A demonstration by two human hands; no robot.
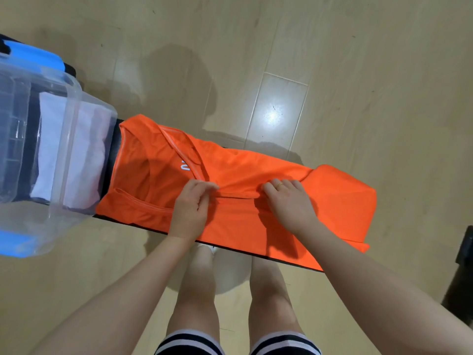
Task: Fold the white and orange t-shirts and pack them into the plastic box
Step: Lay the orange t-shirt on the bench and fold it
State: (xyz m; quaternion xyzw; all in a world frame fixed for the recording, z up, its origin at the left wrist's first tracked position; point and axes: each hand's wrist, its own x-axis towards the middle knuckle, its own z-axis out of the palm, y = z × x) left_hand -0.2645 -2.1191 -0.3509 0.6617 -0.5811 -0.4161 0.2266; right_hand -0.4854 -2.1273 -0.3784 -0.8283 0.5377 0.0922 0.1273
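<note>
The orange t-shirt (238, 172) lies spread along a narrow black bench (117, 139), collar toward the left. My left hand (190, 204) pinches a fold of the orange cloth near the shirt's middle. My right hand (288, 199), with a ring on one finger, grips the same fold a little to the right. A clear plastic box (74, 106) with blue handles stands on the bench's left end. Inside it lies the folded white t-shirt (84, 155).
The bench stands on a pale wooden floor (332, 73). My bare legs (230, 290) are right below the bench's near edge. A dark object (460, 278) sits on the floor at the right edge.
</note>
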